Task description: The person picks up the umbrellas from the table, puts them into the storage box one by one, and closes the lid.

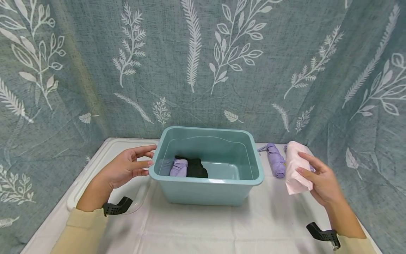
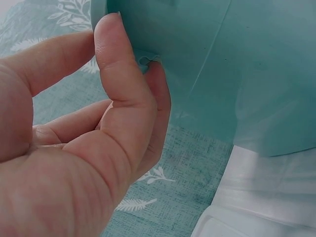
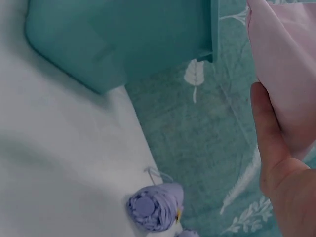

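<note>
A blue-green plastic bin (image 1: 206, 192) stands in the middle of the table. My left hand (image 1: 127, 167) pinches its left rim, thumb on the outside and a fingertip tucked under the lip in the left wrist view. Inside the bin, at the left, lie a lavender folded cloth (image 1: 179, 168) and a black folded cloth (image 1: 196, 169). To the right of the bin, my right hand (image 1: 323, 183) grips a pale pink folded cloth bundle (image 1: 295, 169), raised above the table in the right wrist view. The bundle partly hides a purple item behind it.
A lavender folded umbrella (image 1: 276, 162) lies right of the bin, its strap toward the bin. Under my left forearm, a white lid (image 1: 117, 148) lies flat on the white-covered table (image 1: 196, 229). A leaf-patterned curtain (image 1: 174, 70) encloses the back and sides.
</note>
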Demonstrator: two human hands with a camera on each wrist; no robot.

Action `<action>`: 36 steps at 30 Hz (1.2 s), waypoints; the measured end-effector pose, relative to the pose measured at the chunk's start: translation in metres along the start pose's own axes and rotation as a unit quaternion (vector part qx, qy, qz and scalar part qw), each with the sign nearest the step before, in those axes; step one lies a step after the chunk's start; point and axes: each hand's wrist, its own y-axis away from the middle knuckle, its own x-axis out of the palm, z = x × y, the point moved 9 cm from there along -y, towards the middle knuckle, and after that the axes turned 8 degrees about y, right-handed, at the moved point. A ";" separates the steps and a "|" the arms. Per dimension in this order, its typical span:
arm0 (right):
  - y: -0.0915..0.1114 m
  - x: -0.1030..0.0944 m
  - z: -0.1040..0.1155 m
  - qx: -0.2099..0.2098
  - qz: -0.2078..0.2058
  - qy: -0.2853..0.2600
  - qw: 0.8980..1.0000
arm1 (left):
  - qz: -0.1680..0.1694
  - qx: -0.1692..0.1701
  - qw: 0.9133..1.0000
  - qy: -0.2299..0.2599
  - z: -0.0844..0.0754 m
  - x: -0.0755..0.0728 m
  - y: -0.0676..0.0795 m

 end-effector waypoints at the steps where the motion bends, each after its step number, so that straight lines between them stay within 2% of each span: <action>1: -0.001 0.002 0.001 0.002 -0.002 0.003 1.000 | 0.000 0.000 1.000 0.000 0.000 0.000 0.000; 18: -0.027 0.045 0.025 -0.010 0.018 0.053 0.998 | -0.002 -0.001 1.000 -0.002 0.000 0.001 0.002; 28: -0.037 0.069 0.027 0.009 0.044 0.096 0.994 | -0.005 -0.002 1.000 0.000 0.000 0.000 0.001; 36: -0.048 0.086 0.023 0.058 0.038 0.118 0.991 | -0.005 -0.001 1.000 0.002 0.000 0.001 0.001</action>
